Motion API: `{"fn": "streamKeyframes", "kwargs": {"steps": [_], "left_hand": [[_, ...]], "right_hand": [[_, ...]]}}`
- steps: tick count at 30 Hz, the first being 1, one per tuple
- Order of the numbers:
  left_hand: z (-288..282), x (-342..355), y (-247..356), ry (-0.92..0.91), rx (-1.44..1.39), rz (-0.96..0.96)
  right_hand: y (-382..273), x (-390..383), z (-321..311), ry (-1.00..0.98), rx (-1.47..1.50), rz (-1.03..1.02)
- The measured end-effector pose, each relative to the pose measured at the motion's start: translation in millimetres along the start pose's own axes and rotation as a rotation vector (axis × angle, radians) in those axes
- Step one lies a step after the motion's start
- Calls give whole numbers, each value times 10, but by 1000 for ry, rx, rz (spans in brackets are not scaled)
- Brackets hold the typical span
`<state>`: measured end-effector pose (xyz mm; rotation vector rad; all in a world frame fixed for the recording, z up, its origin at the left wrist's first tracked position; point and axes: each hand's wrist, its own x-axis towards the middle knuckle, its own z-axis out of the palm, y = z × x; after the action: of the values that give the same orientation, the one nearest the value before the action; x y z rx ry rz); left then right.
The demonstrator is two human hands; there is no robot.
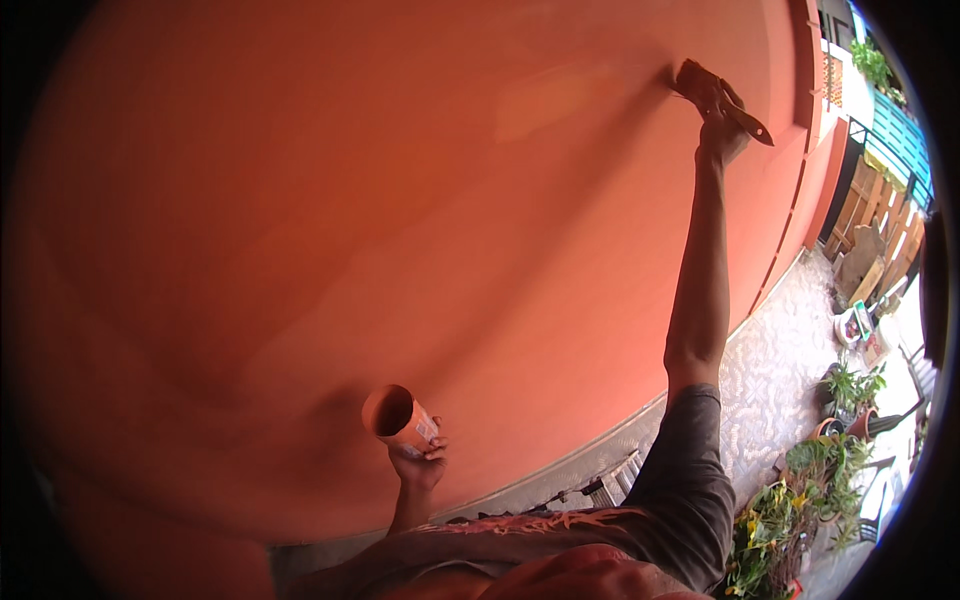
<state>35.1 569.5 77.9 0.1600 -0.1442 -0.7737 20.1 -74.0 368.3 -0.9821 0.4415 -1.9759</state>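
Observation:
My right arm is stretched far up along an orange-red wall. At its end, my right hand is closed round a wide paintbrush, its bristles at the wall and its handle sticking out to the right. A paler patch shows on the wall left of the brush. Lower down, my left hand grips a paint cup by its lower side. The cup is orange with a pale label and tilts so that its dark mouth faces up and left. How much paint is inside cannot be made out.
A patterned tile floor runs along the wall's foot. Potted plants line the right side, with wooden boards and a white bucket beyond. Part of a ladder-like metal object shows near my body.

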Motion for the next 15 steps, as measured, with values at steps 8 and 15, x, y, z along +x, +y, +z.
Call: {"fn": "streamKeyframes", "kwargs": {"steps": [8,15], "left_hand": [[-19,150,2,22,3,-77],[143,378,-92,-12,15,-177]], "right_hand": [[-1273,-2145,318,-717,23,-464],[-1611,-2552,580,-868,501,-375]]}}
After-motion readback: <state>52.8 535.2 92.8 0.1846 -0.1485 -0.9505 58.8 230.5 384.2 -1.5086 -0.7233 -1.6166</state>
